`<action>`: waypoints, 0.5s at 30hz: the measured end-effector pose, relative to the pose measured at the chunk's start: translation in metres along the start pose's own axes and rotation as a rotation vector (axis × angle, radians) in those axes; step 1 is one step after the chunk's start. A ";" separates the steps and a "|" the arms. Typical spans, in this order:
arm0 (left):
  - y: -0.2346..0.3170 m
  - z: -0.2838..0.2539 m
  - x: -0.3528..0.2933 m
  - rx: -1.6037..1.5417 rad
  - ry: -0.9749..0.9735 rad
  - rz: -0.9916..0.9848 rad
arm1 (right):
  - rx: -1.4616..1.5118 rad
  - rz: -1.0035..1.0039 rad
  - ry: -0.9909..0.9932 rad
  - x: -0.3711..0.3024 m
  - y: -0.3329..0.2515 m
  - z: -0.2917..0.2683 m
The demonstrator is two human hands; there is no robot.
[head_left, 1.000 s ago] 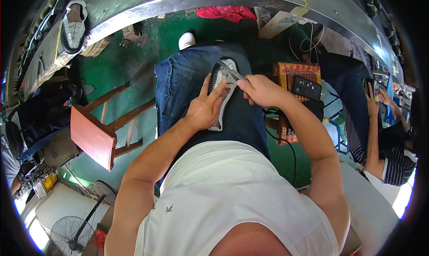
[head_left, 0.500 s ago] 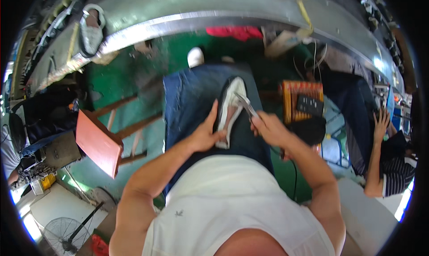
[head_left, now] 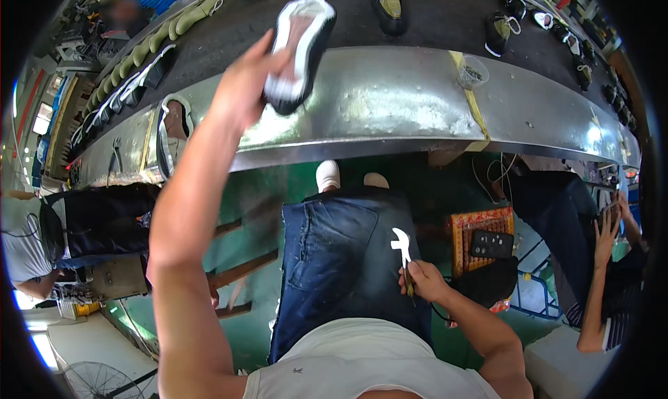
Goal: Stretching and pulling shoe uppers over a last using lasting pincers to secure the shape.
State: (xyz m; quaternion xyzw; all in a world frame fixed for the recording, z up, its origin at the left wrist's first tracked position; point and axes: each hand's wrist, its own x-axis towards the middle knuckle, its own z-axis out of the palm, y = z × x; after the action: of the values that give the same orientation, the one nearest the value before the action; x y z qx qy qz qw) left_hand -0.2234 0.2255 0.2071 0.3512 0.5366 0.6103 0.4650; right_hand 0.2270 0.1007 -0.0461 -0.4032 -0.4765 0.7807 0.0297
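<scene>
White-rimmed shoe [head_left: 300,47] clasped in my left grip [head_left: 243,85], pincers [head_left: 403,251] in my right grip [head_left: 423,280]: likely the carry step; tabletop [head_left: 445,23] placing wants steadiness.

At upper centre, the shoe [head_left: 306,47] has black sides, a white border and a pinkish-brown middle. Near centre, a silver-headed tool [head_left: 404,255] shows against faded blue jeans [head_left: 341,274]; below, a plain white shirt [head_left: 341,350]. The floor [head_left: 254,333] is green; at lower right, a dark sleeve [head_left: 612,331] has white stripes.

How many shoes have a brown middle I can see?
2: one shoe in the person's left hand, the other shoe on the shiny metal edge, farther left. Shoes in the row at left overlap, so more might be hidden.
</scene>
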 end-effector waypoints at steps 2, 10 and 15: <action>0.010 0.007 0.096 0.224 0.080 0.034 | 0.017 0.017 -0.006 0.002 0.000 0.000; -0.054 0.026 0.219 2.202 -0.063 0.284 | 0.182 0.078 -0.019 0.011 -0.018 -0.006; -0.002 -0.094 0.170 1.815 0.241 0.309 | 0.162 0.117 0.032 0.003 -0.031 -0.008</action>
State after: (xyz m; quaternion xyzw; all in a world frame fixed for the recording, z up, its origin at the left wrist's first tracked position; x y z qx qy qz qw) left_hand -0.3652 0.3555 0.1765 0.5825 0.8006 0.0440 -0.1333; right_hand 0.2198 0.1245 -0.0252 -0.4392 -0.3871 0.8104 0.0242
